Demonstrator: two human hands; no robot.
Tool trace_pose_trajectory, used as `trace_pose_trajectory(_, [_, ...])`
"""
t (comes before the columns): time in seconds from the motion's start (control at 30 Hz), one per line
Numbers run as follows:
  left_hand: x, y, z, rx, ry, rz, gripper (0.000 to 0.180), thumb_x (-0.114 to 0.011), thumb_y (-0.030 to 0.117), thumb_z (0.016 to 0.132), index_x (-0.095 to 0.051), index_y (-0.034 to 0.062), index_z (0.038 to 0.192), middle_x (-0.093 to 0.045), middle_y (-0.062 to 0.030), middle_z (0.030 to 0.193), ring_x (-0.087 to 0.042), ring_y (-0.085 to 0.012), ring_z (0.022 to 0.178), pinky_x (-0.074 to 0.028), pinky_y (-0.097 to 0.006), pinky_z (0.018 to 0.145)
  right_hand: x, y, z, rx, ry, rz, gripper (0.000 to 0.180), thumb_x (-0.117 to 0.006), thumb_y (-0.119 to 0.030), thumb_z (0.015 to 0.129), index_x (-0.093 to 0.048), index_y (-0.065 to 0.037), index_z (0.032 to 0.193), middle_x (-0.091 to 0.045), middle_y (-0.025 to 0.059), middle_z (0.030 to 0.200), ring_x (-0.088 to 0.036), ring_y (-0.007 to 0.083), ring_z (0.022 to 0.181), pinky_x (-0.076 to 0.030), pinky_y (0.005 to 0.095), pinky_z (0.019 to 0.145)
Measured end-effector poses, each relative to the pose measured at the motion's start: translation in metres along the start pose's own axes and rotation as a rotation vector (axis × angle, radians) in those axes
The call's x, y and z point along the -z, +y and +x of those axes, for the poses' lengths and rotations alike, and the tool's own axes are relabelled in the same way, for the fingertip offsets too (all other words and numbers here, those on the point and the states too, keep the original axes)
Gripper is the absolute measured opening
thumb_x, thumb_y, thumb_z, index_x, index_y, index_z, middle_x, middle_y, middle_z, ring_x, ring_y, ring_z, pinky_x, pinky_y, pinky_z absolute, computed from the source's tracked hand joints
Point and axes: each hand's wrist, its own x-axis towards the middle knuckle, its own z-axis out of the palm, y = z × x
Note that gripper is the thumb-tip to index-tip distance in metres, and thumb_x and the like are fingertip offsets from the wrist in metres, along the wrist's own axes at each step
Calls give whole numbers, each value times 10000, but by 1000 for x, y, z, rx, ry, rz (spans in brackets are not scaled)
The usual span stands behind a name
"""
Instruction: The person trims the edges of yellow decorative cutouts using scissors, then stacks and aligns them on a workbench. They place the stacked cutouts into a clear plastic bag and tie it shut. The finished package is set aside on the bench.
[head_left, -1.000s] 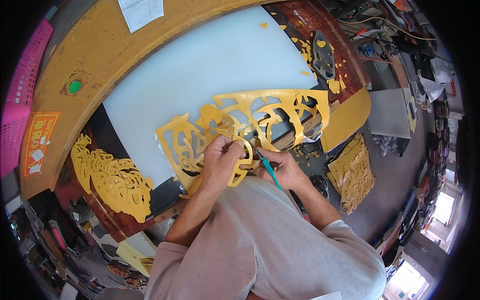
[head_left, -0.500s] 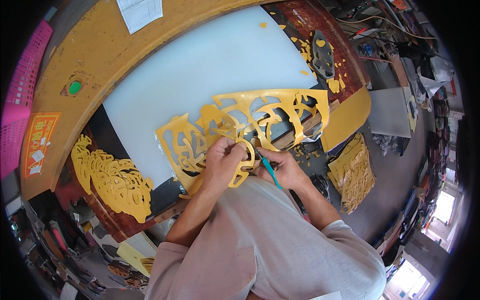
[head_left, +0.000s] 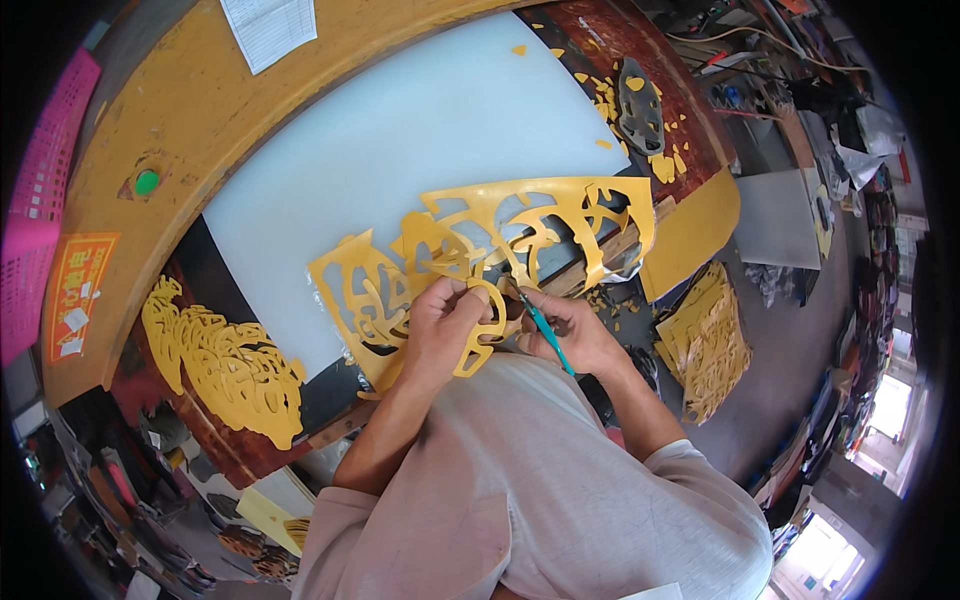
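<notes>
We see a lettered sign (head_left: 92,262) near the yellow beam (head_left: 200,110)'s left end, an illegible sheet (head_left: 268,30) at its far edge.

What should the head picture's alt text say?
A person's left hand pinches a looped yellow piece; the right hand holds a teal-handled tool. Ahead, a yellow cut-out sheet overlaps a pale board; yellow pieces are piled left.
</notes>
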Motion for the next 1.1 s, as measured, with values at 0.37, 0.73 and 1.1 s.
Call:
trace_pose_trajectory(0.37, [0, -2, 1, -13, -5, -39, 120, -642, 116, 1044, -653, 2, 1007, -665, -57, 835, -619, -125, 681, -540, -300, 596, -6, -3, 0, 1, -89, -57, 738, -752, -18, 877, -512, -31, 1574, -657, 5, 999, -596, 85, 925, -526, 272, 868])
trace_pose_trajectory(0.73, [2, -6, 2, -13, 15, -23, 151, -672, 147, 1025, -675, -4, 1018, -669, -28, 878, -610, -79, 776, -546, -266, 645, -14, 14, 3, 40, -53, 16, 624, -692, 71, 920, -548, 14, 1524, -717, 60, 1150, -702, 139, 1096, -563, 287, 908])
trace_pose_trajectory(1.1, [1, -5, 1, -36, 18, -33, 149, -685, 145, 1015, -683, -3, 1022, -672, -17, 862, -601, -69, 767, -528, -254, 672, -15, 7, 6, -52, 64, 122, 610, -769, -51, 900, -594, -2, 1482, -619, -30, 906, -559, 42, 830, -512, 236, 778])
